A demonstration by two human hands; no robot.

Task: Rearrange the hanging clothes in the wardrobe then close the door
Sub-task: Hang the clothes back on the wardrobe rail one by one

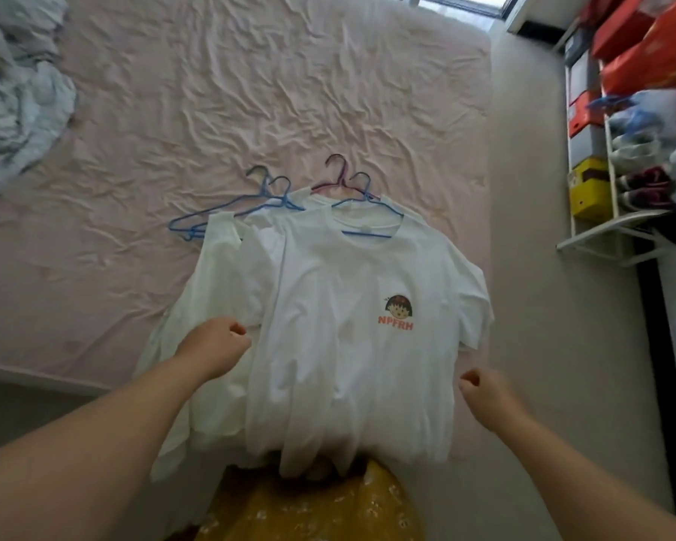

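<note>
The stacked white shirts are laid lengthwise, hangers pointing away; the left hand pinches them, the right hand is curled empty.

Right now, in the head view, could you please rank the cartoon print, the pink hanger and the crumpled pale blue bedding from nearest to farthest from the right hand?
From the right hand:
1. Cartoon print, on the top shirt's chest, up-left.
2. Pink hanger, above the shirts on the bed.
3. Crumpled pale blue bedding, far left corner of the bed.
</note>
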